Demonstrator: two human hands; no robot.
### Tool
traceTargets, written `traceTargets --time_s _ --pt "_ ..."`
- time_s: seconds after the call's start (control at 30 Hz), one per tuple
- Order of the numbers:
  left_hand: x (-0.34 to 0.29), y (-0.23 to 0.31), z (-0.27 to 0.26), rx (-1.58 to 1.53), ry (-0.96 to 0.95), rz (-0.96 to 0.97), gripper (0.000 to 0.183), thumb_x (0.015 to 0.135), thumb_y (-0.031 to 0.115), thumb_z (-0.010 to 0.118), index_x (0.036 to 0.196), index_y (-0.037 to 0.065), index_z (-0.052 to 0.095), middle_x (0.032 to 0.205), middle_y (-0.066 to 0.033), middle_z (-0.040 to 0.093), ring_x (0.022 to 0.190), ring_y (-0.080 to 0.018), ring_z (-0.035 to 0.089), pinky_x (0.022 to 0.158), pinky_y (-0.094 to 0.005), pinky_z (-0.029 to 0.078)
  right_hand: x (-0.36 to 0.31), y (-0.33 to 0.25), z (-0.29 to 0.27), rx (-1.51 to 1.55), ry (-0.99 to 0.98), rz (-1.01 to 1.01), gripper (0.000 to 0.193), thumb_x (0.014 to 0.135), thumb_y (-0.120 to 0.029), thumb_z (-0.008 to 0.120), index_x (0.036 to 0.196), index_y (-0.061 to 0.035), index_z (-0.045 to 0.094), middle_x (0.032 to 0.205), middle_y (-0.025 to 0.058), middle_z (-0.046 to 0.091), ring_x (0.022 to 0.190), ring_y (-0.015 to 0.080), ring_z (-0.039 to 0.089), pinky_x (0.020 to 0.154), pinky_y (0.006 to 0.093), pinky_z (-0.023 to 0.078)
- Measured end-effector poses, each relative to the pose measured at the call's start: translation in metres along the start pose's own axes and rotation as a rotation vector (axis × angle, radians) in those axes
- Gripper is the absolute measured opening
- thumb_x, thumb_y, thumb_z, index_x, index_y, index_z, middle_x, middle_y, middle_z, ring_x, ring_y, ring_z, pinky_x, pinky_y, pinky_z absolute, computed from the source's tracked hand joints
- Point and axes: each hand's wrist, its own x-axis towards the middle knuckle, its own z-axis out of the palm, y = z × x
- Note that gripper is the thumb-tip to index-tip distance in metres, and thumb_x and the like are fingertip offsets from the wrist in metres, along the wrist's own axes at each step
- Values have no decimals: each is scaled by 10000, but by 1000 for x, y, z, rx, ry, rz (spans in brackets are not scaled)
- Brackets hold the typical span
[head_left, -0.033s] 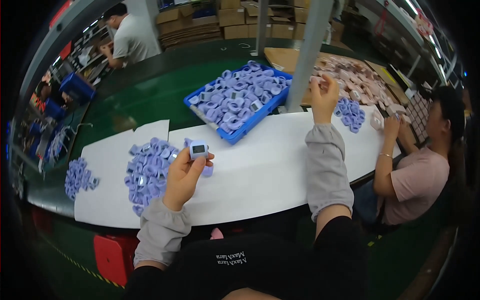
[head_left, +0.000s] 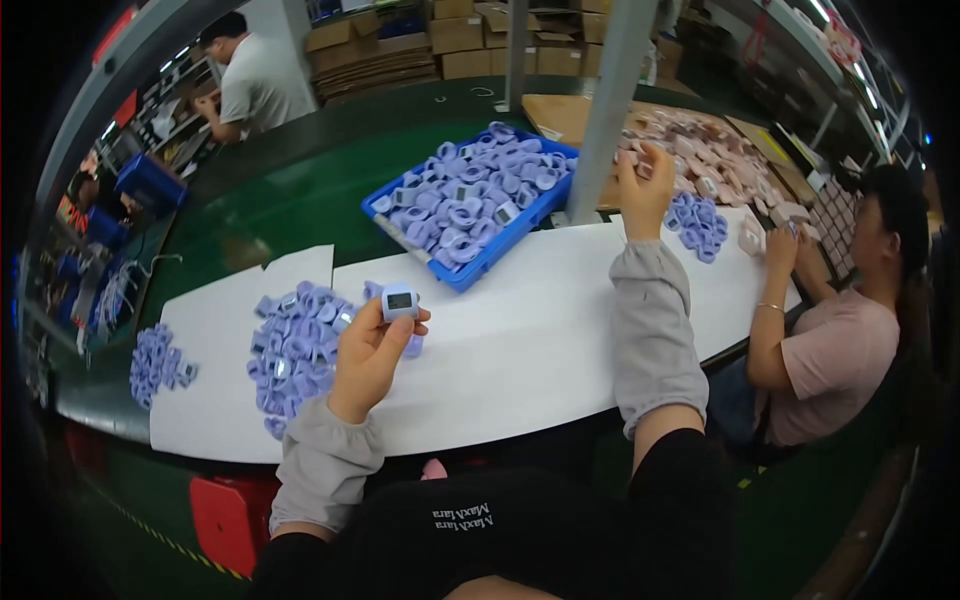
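Left hand [head_left: 366, 366] pinches one lilac device [head_left: 400, 301], right hand [head_left: 646, 195] half-curled, can't tell if loaded; I'd say mid-batch, loose pile [head_left: 297, 345] and full blue bin [head_left: 520, 232] remaining

Covered, cropped and too small to read
The marks on the screen of the small pale device [head_left: 400, 303] are too small to read, and its back is turned away in the left hand [head_left: 365, 365]. Whether the right hand [head_left: 650, 200] pinches anything cannot be told (its fingertips blend into the pink pieces [head_left: 700, 150] behind). Lilac pieces [head_left: 465, 190] bury the floor of the blue bin [head_left: 500, 262]. The grey post [head_left: 603, 110], cut off by the top edge, covers part of the cardboard [head_left: 560, 115]. What the co-worker [head_left: 840, 345] at the right handles is unclear.
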Motion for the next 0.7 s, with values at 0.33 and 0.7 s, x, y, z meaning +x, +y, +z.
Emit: traceTargets --time_s 0.33,0.7 --pt "51 -19 35 -22 -160 -12 262 947 160 555 1142 -14 541 1038 -92 630 924 -144 586 844 -278 456 32 12 29 -66 55 -222 339 736 -164 780 979 -28 587 922 99 594 814 245 590 725 342 476" --pt "65 -33 39 -30 -167 -20 272 948 171 557 1144 -16 543 1026 -95 632 910 -146 592 833 -280 465 37 23 39 -108 96 -374 148 790 -72 696 891 -18 604 902 116 599 814 290 585 704 366 479"
